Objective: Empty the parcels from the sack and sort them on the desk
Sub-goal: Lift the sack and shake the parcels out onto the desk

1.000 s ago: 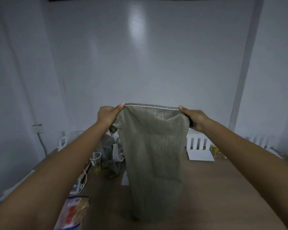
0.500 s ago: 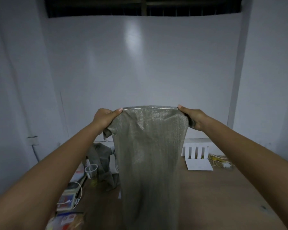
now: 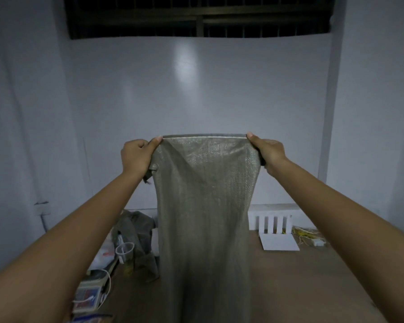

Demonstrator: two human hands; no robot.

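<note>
A grey woven sack [image 3: 205,217] hangs flat and upright in front of me, its lower end running out of view at the bottom. My left hand [image 3: 137,157] pinches the sack's top left corner. My right hand [image 3: 267,152] grips the top right corner, and the seamed top edge is stretched taut between them. Both arms reach forward over the brown desk [image 3: 313,276]. No parcel shows on the desk near the sack; whatever lies behind or under the sack is hidden.
At the back left lie a crumpled grey sack [image 3: 138,231], a clear plastic cup [image 3: 125,250] and small boxes [image 3: 89,297]. A white slotted foam piece [image 3: 269,223], a white sheet [image 3: 279,242] and a yellow cable bundle [image 3: 307,236] sit at the back right. White walls enclose the desk.
Both hands have lifted the sack higher, and my view has tilted upward, now showing a dark barred opening at the wall's top. The grip on both corners is unchanged.
</note>
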